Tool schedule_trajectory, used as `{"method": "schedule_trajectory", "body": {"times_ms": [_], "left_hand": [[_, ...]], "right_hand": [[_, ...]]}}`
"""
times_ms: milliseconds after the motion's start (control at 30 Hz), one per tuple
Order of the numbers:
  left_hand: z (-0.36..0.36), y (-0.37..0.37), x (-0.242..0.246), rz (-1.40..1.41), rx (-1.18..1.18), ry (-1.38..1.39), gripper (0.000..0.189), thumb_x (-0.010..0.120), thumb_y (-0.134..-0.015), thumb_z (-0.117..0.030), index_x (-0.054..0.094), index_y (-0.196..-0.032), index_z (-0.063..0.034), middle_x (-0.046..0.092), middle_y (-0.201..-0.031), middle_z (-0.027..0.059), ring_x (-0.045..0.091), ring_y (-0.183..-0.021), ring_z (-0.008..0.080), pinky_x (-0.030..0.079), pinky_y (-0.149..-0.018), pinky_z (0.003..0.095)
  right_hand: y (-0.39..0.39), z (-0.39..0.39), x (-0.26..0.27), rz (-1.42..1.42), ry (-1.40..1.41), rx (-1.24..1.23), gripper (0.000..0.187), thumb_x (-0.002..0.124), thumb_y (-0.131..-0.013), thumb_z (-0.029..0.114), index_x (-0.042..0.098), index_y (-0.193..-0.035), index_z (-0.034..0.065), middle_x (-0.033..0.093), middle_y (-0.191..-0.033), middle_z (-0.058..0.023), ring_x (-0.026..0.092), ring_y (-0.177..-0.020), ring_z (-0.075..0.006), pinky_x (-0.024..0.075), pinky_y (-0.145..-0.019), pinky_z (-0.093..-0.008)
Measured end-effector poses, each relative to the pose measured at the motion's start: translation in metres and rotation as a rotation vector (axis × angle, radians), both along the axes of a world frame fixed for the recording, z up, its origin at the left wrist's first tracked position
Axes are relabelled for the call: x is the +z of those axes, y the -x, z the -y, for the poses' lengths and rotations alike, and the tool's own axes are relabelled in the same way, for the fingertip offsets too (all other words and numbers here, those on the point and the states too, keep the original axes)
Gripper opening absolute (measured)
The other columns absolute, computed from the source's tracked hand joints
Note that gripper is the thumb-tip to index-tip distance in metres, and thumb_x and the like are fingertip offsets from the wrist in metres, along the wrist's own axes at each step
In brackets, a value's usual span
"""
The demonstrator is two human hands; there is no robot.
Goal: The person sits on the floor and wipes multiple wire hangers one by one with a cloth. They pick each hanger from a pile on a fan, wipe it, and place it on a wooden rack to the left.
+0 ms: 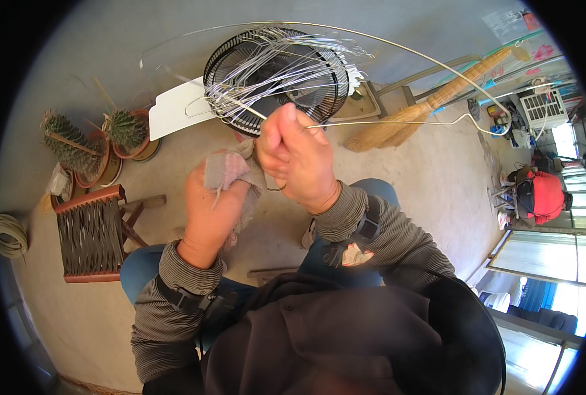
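My left hand [214, 202] is closed around a bunched greyish cloth [246, 170] with pink stripes. Right beside it, my right hand [298, 158] pinches a thin metal wire [391, 122], bent like a wire clothes hanger. From the fingers the wire runs right, kinks, curves round and sweeps back over the top of the view to the left. Beyond both hands, a tangled pile of metal wire hangers [273, 74] lies on a black round fan with a wire guard [339, 94]. Whether the cloth touches the wire is hidden by the fingers.
A white panel [179, 108] lies beside the fan. Potted cacti [125, 129] and a folding stool with woven straps [93, 237] stand at left, near a coiled hose [10, 235]. A straw broom [396, 129] leans at right. Another person in red [544, 197] sits farther right.
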State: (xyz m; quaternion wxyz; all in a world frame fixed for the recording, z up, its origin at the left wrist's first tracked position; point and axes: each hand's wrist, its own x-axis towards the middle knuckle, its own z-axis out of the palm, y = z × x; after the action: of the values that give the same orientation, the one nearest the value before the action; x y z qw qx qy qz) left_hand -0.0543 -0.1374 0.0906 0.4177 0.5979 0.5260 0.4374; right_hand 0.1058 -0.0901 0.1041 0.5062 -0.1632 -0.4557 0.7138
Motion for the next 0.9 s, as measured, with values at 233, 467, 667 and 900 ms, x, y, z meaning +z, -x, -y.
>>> {"method": "schedule_trajectory", "body": {"times_ms": [233, 467, 667, 900], "left_hand": [[0.004, -0.01, 0.003, 1.003, 0.07, 0.351, 0.029, 0.057, -0.091, -0.003, 0.059, -0.12, -0.0005, 0.066, -0.108, 0.0068, 0.066, -0.094, 0.0167, 0.055, -0.08, 0.0316], [0.006, -0.009, 0.003, 1.045, 0.038, 0.397, 0.03, 0.058, -0.093, -0.007, 0.059, -0.122, -0.0001, 0.067, -0.112, 0.0074, 0.066, -0.099, 0.0174, 0.055, -0.084, 0.0326], [0.002, -0.011, 0.007, 0.923, -0.02, 0.369, 0.031, 0.059, -0.09, -0.006, 0.059, -0.121, 0.0005, 0.065, -0.111, 0.0059, 0.064, -0.098, 0.0151, 0.053, -0.085, 0.0304], [0.026, -0.036, 0.008, 0.574, -0.066, 0.463, 0.032, 0.061, -0.087, -0.004, 0.06, -0.119, -0.0018, 0.063, -0.11, 0.0047, 0.061, -0.101, 0.0136, 0.051, -0.083, 0.0279]], "right_hand": [[-0.022, -0.022, 0.008, -0.617, 0.4, 0.119, 0.038, 0.033, -0.108, 0.039, 0.048, -0.084, 0.0136, 0.036, -0.065, 0.0041, 0.032, -0.052, -0.0089, 0.0286, -0.043, -0.0238], [-0.023, -0.018, 0.013, -0.579, 0.459, 0.077, 0.039, 0.036, -0.106, 0.044, 0.046, -0.081, 0.0152, 0.034, -0.064, 0.0051, 0.031, -0.051, -0.0084, 0.0273, -0.042, -0.0227], [-0.018, -0.01, 0.015, -0.31, 0.298, 0.017, 0.041, 0.031, -0.108, 0.042, 0.044, -0.08, 0.0144, 0.035, -0.064, 0.0047, 0.03, -0.05, -0.0078, 0.0262, -0.041, -0.0222], [-0.014, -0.011, 0.016, -0.381, 0.317, -0.143, 0.041, 0.033, -0.107, 0.043, 0.044, -0.08, 0.0141, 0.034, -0.063, 0.0046, 0.028, -0.05, -0.0077, 0.0244, -0.041, -0.0222]]}}
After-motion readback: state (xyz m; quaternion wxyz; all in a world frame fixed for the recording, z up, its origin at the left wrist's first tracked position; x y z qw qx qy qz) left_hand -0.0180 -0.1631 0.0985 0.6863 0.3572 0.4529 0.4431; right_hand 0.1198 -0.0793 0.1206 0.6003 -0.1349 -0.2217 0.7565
